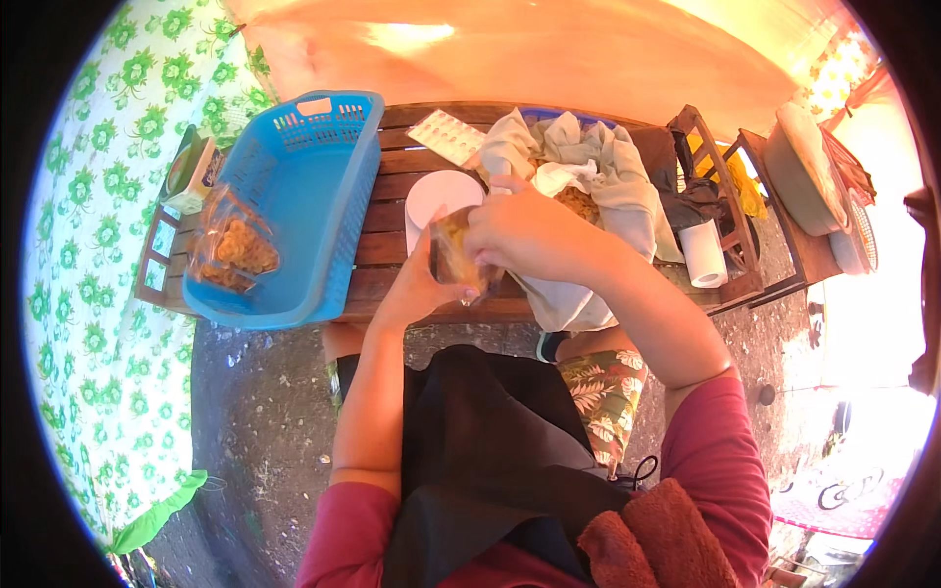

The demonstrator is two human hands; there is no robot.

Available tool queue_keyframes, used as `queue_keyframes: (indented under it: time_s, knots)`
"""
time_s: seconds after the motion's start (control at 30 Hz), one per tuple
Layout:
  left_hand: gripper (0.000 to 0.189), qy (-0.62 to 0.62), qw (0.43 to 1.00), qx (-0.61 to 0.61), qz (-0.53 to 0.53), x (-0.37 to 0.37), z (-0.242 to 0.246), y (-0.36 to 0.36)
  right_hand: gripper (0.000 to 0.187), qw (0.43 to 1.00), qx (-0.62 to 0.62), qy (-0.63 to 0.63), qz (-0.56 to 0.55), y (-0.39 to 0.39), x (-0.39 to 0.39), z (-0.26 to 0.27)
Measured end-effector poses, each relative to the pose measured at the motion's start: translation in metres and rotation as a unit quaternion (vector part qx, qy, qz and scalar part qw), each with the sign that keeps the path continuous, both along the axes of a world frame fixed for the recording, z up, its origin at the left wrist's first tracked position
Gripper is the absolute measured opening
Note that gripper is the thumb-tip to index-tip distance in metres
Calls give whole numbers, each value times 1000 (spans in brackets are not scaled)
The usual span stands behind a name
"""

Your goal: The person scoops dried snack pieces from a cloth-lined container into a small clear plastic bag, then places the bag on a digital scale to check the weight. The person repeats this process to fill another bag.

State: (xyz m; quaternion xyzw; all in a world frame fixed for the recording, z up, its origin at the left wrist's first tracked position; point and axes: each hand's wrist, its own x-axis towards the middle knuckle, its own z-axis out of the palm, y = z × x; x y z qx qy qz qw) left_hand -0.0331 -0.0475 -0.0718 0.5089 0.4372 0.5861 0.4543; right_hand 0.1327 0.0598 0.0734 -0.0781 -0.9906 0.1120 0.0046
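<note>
My left hand (423,283) holds a clear plastic bag (457,253) with yellowish-brown food in it, fingers and thumb around its left side and bottom. My right hand (514,228) is at the bag's right upper side; its fingers are bent, and whether they pinch the plastic is not clear. Behind my hands a round white lid or container (443,197) stands on the slatted wooden table (382,220). Right of it, a cloth-lined blue basket (632,184) holds brown fried-looking food (577,203), partly hidden by my right hand.
A blue plastic basket (294,198) at the left holds a clear bag of brown snacks (239,246). A printed sheet (447,138) lies at the back. A white paper roll (703,253) is near a wooden rack (724,184) at the right. Basins (805,169) stand farther right.
</note>
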Motion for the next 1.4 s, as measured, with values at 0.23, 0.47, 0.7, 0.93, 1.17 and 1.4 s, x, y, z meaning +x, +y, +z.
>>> queue_keyframes:
  time_s: [0.23,0.47,0.7,0.93,1.17,1.4]
  knots:
    - [66,-103,992,-64,-22,-2,1,-4,5,993,30,111,14,-10,-6,10]
    - [54,-137,987,-76,-31,-4,5,-8,3,997,-16,27,-71,-10,7,29]
    - [46,-127,990,-26,-60,14,15,-7,5,981,50,188,14,-12,9,26]
    - [47,-170,977,-101,-75,0,23,-11,6,991,-20,126,-50,-10,26,28]
    - [61,-119,984,-83,-104,3,27,-10,9,980,-27,196,12,-15,23,14]
    - [97,-60,993,-75,-70,-1,14,-9,9,959,-25,263,-107,-4,25,25]
